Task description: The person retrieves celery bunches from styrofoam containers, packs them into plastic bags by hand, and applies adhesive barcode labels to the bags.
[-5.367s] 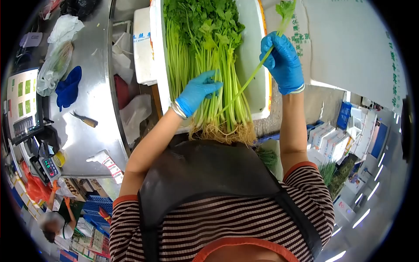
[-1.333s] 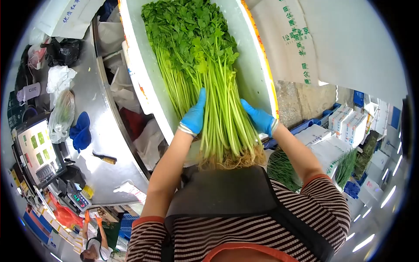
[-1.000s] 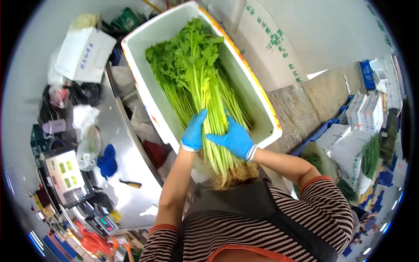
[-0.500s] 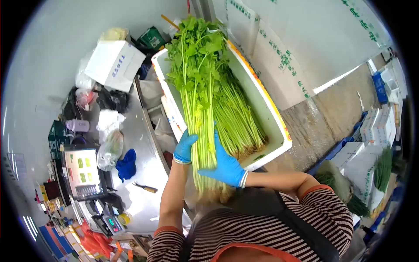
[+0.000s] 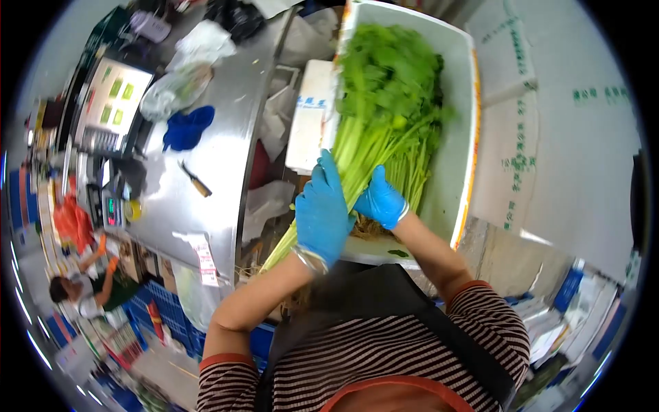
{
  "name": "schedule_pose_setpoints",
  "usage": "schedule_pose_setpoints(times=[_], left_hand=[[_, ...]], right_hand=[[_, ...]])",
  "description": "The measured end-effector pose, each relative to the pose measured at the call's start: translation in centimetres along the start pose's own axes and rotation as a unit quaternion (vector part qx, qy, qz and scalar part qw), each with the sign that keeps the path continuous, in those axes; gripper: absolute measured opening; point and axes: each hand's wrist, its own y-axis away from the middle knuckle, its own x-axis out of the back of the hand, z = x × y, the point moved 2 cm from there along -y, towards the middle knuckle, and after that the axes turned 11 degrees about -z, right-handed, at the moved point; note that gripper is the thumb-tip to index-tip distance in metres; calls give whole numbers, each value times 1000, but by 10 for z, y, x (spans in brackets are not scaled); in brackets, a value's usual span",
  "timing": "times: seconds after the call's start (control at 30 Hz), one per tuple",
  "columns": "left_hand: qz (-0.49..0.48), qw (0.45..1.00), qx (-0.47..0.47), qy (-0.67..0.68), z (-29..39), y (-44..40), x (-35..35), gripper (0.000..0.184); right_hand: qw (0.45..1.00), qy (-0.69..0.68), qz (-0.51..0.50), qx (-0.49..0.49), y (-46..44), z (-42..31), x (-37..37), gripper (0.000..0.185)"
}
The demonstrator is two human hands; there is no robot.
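Blue-gloved left hand (image 5: 320, 214) + blue-gloved right hand (image 5: 384, 200) clamped on long green stalks (image 5: 364, 141); leafy end's (image 5: 384, 75) far, over white foam box (image 5: 456, 144)

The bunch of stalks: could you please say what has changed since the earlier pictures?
The right hand let go its lone stalk and, with the left hand, lifted the bunch in the box; the stalks' lower ends swung left. The knife stayed on the table.
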Motion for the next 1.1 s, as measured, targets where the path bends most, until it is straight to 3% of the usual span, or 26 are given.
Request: schedule_pose_setpoints(times=[0.1,0.23,0.37,0.47,0.53,0.6,0.67,0.73,0.77,0.8,0.83,0.87,0.93,1.03,1.1], left_hand=[[141,978,-20,-152,-23,31,-33,96],[219,957,-56,-182,-57,91,-56,82],[190,979,-60,-53,-102,159,-52,86],[171,973,-139,63,-159,215,-63,84],[182,941,-208,195,-212,264,-62,68],[188,866,-262,383,-271,320,-77,58],[314,807,-130,484,-336,378,-118,48],[473,726,95,490,-392,426,-182,48],[545,678,176,461,-426,445,-229,54],[554,691,335,321,-448,469,-257,67],[525,676,456,244,-480,487,-308,86],[489,626,572,203,-508,500,-366,115],[316,535,750,224,-537,513,-431,138],[129,423,828,345,-561,498,-515,151],[96,249,838,476,-590,496,-564,139]], right_hand=[[999,29,-26,8,-28,34,-23,98],[993,97,-75,-6,-49,72,-56,115],[982,128,-125,-55,-48,126,-76,111],[983,78,-163,-39,-48,191,-90,108],[973,38,-224,-44,-49,240,-94,101],[970,39,-231,-60,-47,284,-112,89],[968,32,-230,-89,-52,330,-120,86],[965,98,-232,-70,-48,362,-138,87],[965,106,-231,-70,-48,380,-146,89],[964,120,-228,-67,-51,393,-152,90],[956,123,-255,-82,-55,405,-158,90],[947,130,-280,-93,-58,415,-163,90],[959,115,-233,-111,-60,439,-171,97],[949,118,-259,-139,-66,438,-180,100],[949,145,-241,-143,-67,446,-187,99]])
